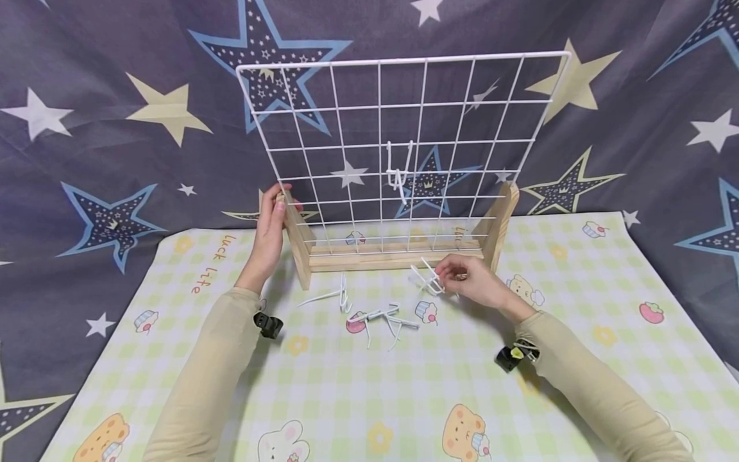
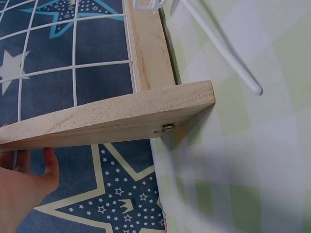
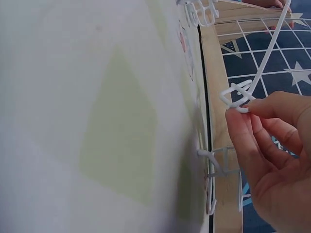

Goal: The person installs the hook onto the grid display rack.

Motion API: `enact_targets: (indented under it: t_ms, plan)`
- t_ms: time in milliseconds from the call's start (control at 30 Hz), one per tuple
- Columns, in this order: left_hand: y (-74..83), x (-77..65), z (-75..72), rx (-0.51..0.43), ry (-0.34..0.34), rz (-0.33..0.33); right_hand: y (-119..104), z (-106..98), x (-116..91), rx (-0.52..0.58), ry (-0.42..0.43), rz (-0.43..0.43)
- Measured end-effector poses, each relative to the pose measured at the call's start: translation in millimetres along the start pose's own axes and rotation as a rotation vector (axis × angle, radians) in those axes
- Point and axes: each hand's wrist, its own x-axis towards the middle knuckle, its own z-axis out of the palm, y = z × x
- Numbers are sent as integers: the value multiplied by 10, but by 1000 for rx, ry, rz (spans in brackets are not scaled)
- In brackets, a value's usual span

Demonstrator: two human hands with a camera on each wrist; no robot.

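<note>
A white wire grid panel (image 1: 425, 102) stands upright in a wooden stand (image 1: 398, 258). My left hand (image 1: 271, 221) grips the top of the stand's left side piece, thumb in front and fingers behind. Between the thumb and fingertips of my right hand (image 1: 470, 279) is a white wire hook (image 3: 239, 97), its long prong angled up in the right wrist view. Another hook (image 1: 398, 174) hangs on the grid near its middle. In front of the stand, several loose hooks (image 1: 381, 316) lie on the tablecloth, one hook (image 1: 340, 294) close to the left side piece.
A checkered tablecloth (image 1: 340, 398) with cartoon prints covers the table. Behind the stand hangs a dark star-patterned cloth (image 1: 115, 167). In the right wrist view a loose hook (image 3: 225, 167) shows beside the base bar, below the held one.
</note>
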Motion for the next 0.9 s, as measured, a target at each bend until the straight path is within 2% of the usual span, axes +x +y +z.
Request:
enact_targets:
  t_ms: [300,900]
  plan:
    - [4,-6,-3,-7,10,-17,25,-81,28,42,38,-36]
    - [22,-14,-6,-6,2,-26,-141,-170,135,84,133,-14]
